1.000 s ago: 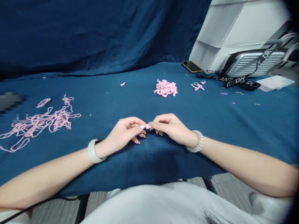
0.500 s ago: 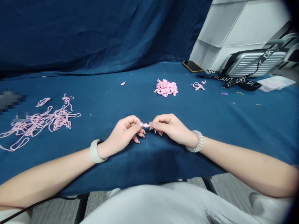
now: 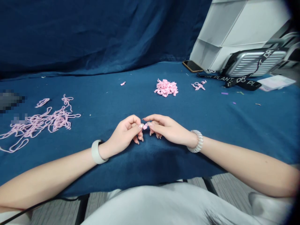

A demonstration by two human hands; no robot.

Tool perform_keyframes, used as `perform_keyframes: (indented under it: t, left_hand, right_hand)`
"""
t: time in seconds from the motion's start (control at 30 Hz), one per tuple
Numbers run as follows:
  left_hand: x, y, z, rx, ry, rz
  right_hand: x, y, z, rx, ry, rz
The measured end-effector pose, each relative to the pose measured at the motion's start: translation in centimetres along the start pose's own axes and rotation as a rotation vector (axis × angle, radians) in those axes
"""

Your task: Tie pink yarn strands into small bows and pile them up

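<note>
The person's left hand (image 3: 124,133) and right hand (image 3: 170,128) are closing in on each other, their fingers (image 3: 137,125) pinching a small knotted scrap of pale pink yarn (image 3: 145,126) from both sides. The scrap is bunching up between the fingertips rather than stretching out as it was a moment ago, and it is staying just above the navy cloth-covered tabletop (image 3: 112,106). A heap of pink knotted pieces (image 3: 166,87) is sitting far ahead, while a loose tangle of pink yarn (image 3: 39,123) is lying to the left
</note>
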State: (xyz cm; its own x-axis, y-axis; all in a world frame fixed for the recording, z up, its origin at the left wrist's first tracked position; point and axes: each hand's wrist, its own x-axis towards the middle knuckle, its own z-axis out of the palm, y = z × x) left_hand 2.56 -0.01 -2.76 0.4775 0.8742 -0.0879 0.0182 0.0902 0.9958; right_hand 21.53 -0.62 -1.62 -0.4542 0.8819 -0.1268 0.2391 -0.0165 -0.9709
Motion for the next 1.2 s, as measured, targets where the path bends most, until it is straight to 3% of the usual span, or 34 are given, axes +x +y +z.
perform_keyframes:
  t: [0.6,0.8,1.2]
  left_hand:
    - [0.1,-0.4,0.0,-0.113,-0.102,0.101]
    - [0.0,-0.2,0.1,-0.170,-0.120,0.070]
    - [0.2,0.1,-0.3,-0.213,-0.108,-0.004]
  right_hand:
    - [0.1,0.0,0.3,0.042,-0.125,-0.059]
    - [0.0,0.6,0.4,0.060,-0.221,-0.136]
    - [0.0,0.8,0.3,0.028,-0.096,-0.148]
